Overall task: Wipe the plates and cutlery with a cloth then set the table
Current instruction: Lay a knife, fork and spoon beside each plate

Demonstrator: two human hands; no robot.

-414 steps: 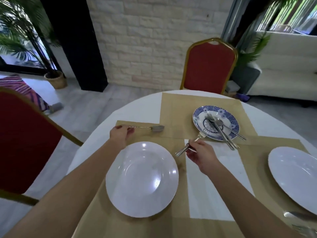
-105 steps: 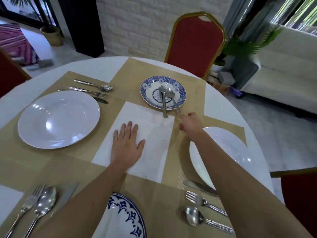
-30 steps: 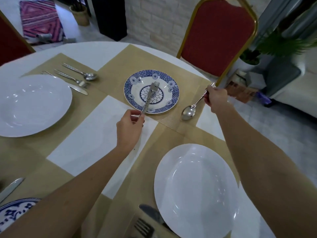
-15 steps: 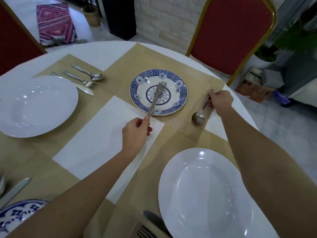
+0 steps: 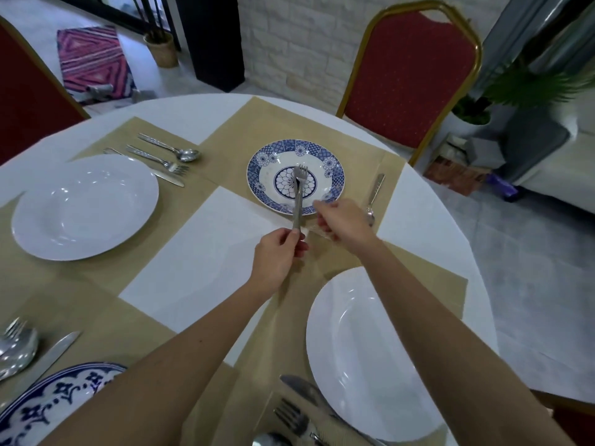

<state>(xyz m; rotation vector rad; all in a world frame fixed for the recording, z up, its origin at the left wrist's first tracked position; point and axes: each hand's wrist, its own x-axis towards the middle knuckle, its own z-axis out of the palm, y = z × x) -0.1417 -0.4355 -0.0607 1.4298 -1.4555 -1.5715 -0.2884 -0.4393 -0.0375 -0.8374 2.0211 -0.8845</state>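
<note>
No legible text, labels, brands, numbers or signs are present. The blue patterned plate (image 5: 295,177) carries decorative floral and geometric motifs only, no lettering.

A single wide-angle camera, worn on the person's head, looks forward and steeply down across a round table (image 5: 418,226), near enough that both bare forearms run up from the bottom edge to the left hand (image 5: 277,255) and right hand (image 5: 341,223) at mid-frame, where the left pinches a fork (image 5: 297,188). A blue-patterned plate (image 5: 256,170) lies just above centre; a red chair (image 5: 409,78) and pale brick wall (image 5: 289,43) close the top, lines bowing toward the edges.
</note>
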